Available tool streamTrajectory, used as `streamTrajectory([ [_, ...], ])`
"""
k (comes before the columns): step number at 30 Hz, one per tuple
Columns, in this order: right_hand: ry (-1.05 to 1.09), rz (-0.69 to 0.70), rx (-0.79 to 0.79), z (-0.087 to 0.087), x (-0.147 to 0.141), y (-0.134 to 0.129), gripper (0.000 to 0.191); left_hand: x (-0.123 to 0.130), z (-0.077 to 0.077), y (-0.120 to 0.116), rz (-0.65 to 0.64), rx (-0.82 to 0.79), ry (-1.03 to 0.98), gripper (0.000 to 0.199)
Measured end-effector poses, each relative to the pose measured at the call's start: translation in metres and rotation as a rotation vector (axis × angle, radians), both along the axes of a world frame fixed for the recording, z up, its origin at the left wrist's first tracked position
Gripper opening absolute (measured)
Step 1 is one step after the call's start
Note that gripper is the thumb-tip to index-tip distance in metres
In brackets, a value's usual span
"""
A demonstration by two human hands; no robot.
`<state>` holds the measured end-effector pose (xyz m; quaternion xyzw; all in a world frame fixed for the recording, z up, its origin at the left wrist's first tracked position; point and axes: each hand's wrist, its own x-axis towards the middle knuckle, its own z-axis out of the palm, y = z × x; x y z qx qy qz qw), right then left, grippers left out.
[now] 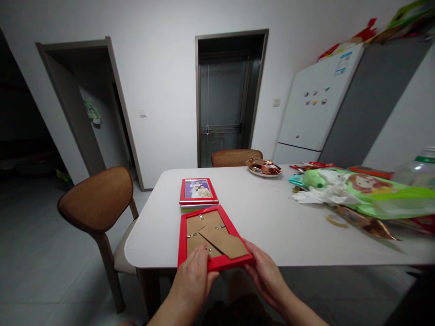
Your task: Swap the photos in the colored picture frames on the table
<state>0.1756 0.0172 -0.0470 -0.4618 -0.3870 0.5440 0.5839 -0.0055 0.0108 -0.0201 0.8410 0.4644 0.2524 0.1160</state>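
Both my hands grip a red picture frame (pixel 233 227) at the table's front edge, its back facing up. My left hand (pixel 194 271) is closed around the near left corner, thumb along the near edge. On the near right corner, my right hand (pixel 263 271) is closed, its fingers partly hidden beneath. The brown backing board (pixel 205 220) has several small metal clips and a slanted stand flap (pixel 226 242). Just beyond lies another red picture frame (pixel 199 189), face up with a photo of people, on top of a small stack.
On the white table (pixel 272 226) a plate (pixel 264 172) of wrapped items stands at the back. Green bags (pixel 367 190), white tissue (pixel 326 190), a tape roll (pixel 336 221) and a clear bottle (pixel 421 167) crowd the right. Wooden chairs (pixel 98 194) stand left and behind.
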Motion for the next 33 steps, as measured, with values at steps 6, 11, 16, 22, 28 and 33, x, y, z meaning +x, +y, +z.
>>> streamTrajectory([
  [6, 0.469, 0.434, -0.198, 0.004, -0.053, -0.012, 0.035, 0.012, 0.028, -0.021, 0.030, -0.025, -0.454, 0.022],
  [11, 0.604, 0.189, -0.091, 0.016, -0.067, -0.015, 0.029, 0.025, 0.027, -0.026, -0.004, -0.150, -0.808, 0.035],
  [16, 0.425, -0.023, -0.094, 0.015, -0.005, -0.014, 0.043, 0.033, 0.037, -0.003, -0.094, -0.293, -1.017, 0.063],
  [22, -0.004, -0.154, -0.239, 0.026, 0.104, 0.014, 0.049, 0.075, 0.009, 0.026, -0.151, -0.564, -0.898, 0.044],
  [28, -0.338, -0.142, -0.262, 0.022, 0.161, 0.058, 0.039, 0.120, -0.026, 0.049, -0.069, -0.600, -0.678, 0.047],
  [33, -0.583, -0.191, -0.232, 0.004, 0.173, 0.077, 0.038, 0.129, -0.024, 0.066, 0.007, -0.519, -0.532, 0.046],
])
